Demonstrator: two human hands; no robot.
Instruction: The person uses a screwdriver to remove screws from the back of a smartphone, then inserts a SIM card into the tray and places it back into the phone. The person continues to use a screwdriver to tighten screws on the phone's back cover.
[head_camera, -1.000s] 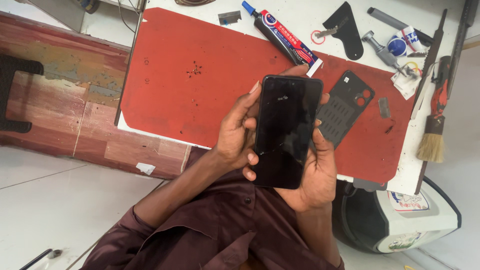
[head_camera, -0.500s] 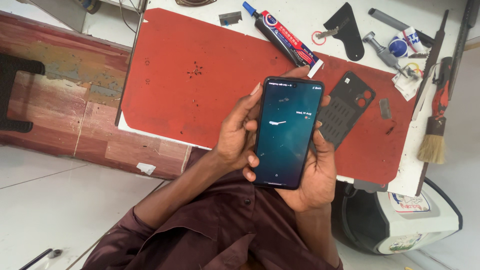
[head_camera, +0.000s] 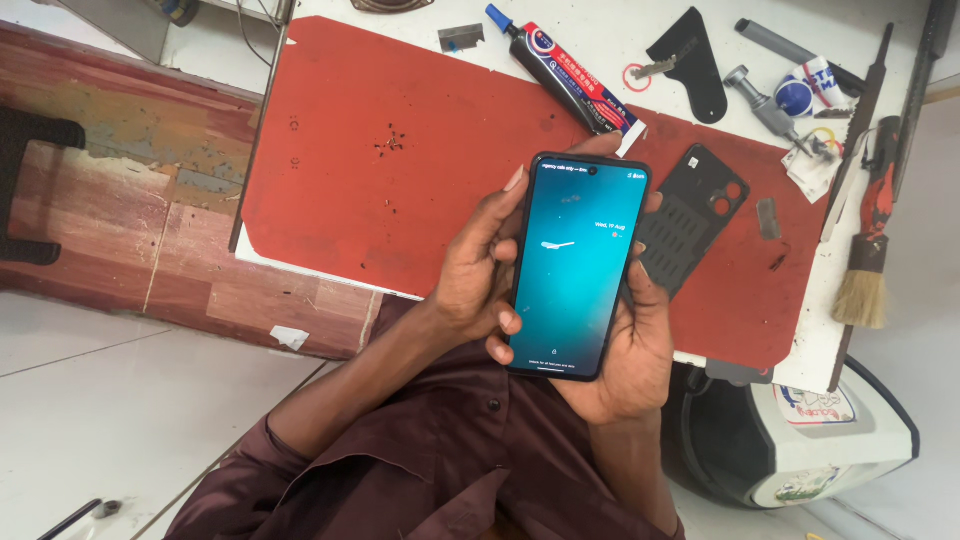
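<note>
I hold a smartphone (head_camera: 578, 265) upright in both hands over the near edge of a red work mat (head_camera: 400, 160). Its screen is lit teal-blue. My left hand (head_camera: 480, 265) grips its left side with the thumb along the edge. My right hand (head_camera: 628, 345) cradles its lower right side and back. A black phone back cover (head_camera: 693, 215) lies on the mat just right of the phone, partly behind my right fingers.
On the white table beyond the mat lie a glue tube (head_camera: 565, 70), a razor blade (head_camera: 461, 38), a black scraper (head_camera: 692, 55), metal tools (head_camera: 775, 110) and a brush (head_camera: 868, 250). A white and black appliance (head_camera: 800, 440) stands on the floor at right. Several tiny screws (head_camera: 388, 143) dot the mat.
The phone's screen went from dark to lit teal-blue. My hands and the phone have stayed in the same place.
</note>
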